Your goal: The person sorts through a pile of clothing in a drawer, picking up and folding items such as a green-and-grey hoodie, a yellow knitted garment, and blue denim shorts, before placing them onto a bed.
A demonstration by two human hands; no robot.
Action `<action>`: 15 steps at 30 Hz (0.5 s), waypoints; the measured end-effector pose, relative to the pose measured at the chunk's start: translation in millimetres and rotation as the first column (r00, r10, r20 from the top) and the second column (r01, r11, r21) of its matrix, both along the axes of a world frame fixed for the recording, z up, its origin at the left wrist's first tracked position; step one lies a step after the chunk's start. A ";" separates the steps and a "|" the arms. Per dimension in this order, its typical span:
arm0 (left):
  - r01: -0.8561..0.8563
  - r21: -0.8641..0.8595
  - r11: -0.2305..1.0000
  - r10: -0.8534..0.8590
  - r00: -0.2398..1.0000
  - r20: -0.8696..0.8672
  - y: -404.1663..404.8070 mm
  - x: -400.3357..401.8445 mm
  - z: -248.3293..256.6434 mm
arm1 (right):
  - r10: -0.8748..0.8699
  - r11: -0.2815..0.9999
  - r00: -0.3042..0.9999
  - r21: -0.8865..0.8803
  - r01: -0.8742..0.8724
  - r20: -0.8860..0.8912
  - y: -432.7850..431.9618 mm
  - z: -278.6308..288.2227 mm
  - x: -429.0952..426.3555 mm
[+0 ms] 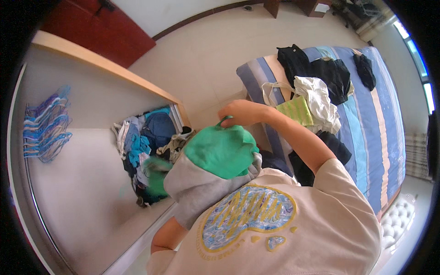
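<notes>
My right hand (237,112) pinches the green neckline edge of a grey and green garment (220,151) in front of my chest. The cloth hangs in loose folds below the fingers. My left forearm reaches up behind its grey part, and the garment hides my left hand. Beyond it, a blurred green piece of cloth (156,178) hangs over a heap of mixed clothes (137,137) inside the wardrobe; whether it belongs to the held garment I cannot tell. Blue denim (158,125) shows in that heap.
Several blue, purple and white hangers (48,127) hang on the wardrobe rail (29,178). A wooden edge (106,67) borders the wardrobe. On the right, a striped bed (364,137) bears black garments (331,79), a white garment (316,99) and a green striped cloth (295,110).
</notes>
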State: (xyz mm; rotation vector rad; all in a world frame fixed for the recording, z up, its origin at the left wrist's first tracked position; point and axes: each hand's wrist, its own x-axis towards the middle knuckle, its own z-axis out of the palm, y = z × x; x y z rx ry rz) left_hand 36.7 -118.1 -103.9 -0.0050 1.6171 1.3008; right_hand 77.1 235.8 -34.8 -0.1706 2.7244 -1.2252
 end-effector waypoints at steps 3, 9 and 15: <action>0.025 0.004 1.000 -0.025 1.000 -0.007 2.8 -6.7 -0.5 | -0.109 0.983 0.993 -0.144 0.114 0.042 -1.5 -17.1 14.4; 0.057 0.007 0.998 -0.057 0.996 -0.070 11.1 -44.4 26.6 | -0.200 0.942 0.980 -0.276 0.192 0.000 -13.3 -3.8 15.0; 0.106 0.002 0.994 -0.105 0.990 -0.090 10.2 -66.9 56.4 | -0.137 0.916 0.976 -0.396 0.061 -0.167 -31.0 3.9 17.8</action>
